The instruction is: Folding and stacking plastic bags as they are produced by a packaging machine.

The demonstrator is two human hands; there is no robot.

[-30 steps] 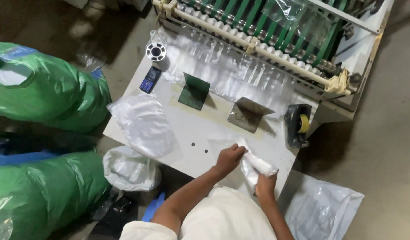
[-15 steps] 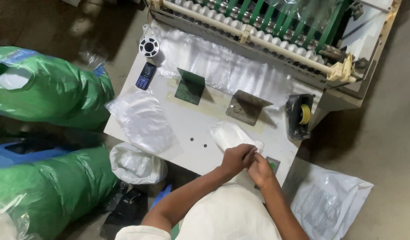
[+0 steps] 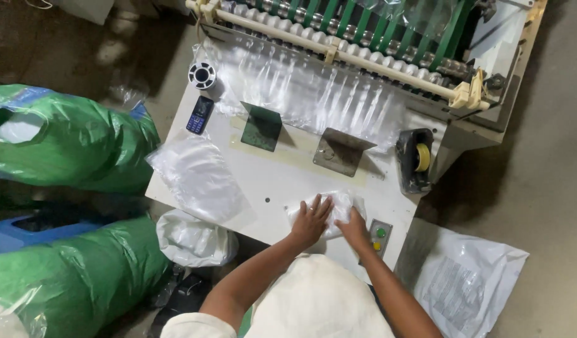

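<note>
Item: clear bag stack — on white table, near edge, just left of button panel.
L hand: flat on stack, fingers spread, pressing.
R hand: on stack's right end, fingers curled onto film; exact pinch — cannot tell.
Change: 0.5 s ago both hands met at table edge, stack beside them; now both lie on it. 1 s ago R hand held film lifted. Reads as gathering/flattening the bundle.
Nearby: 2 angle guides, tape holder, phone, loose bags, green sacks, roller machine.
</note>
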